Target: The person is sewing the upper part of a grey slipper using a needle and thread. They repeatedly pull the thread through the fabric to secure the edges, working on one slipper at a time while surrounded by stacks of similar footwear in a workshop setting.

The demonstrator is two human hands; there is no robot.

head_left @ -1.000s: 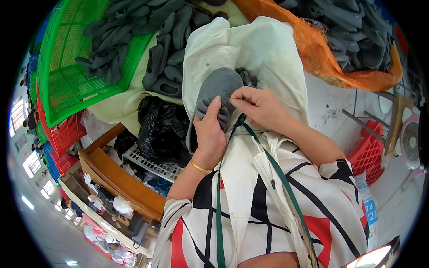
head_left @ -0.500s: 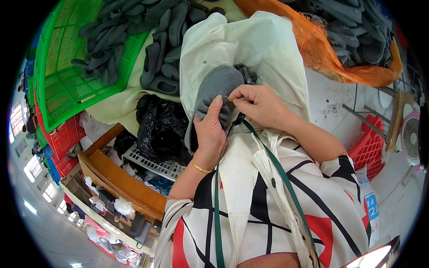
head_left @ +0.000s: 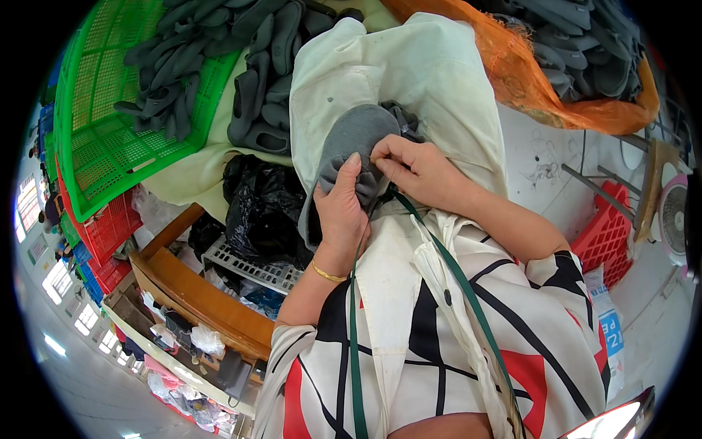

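A grey slipper (head_left: 360, 130) with gathered fabric on its upper (head_left: 330, 173) rests over my lap on the cream apron (head_left: 442, 80). My left hand (head_left: 341, 212) is closed round its near end, thumb pressed on the gathers. My right hand (head_left: 420, 172) pinches at the slipper's right side, against the gathered part. A thin needle showed at those fingertips a moment ago; now the fingers hide it. Just beyond my right fingers lies another dark grey gathered piece (head_left: 404, 119).
At the far left, a green basket (head_left: 95, 172) holds several grey slippers. An orange sack (head_left: 504, 66) of more slippers stands far right. Left of me are a black plastic bag (head_left: 263, 208) and a wooden drawer-like box (head_left: 212, 293). A red crate (head_left: 607, 234) and a fan (head_left: 673, 219) stand at right.
My right fingertips have closed in against the slipper, and the needle seen between them has gone out of sight. My left hand keeps its hold on the slipper.
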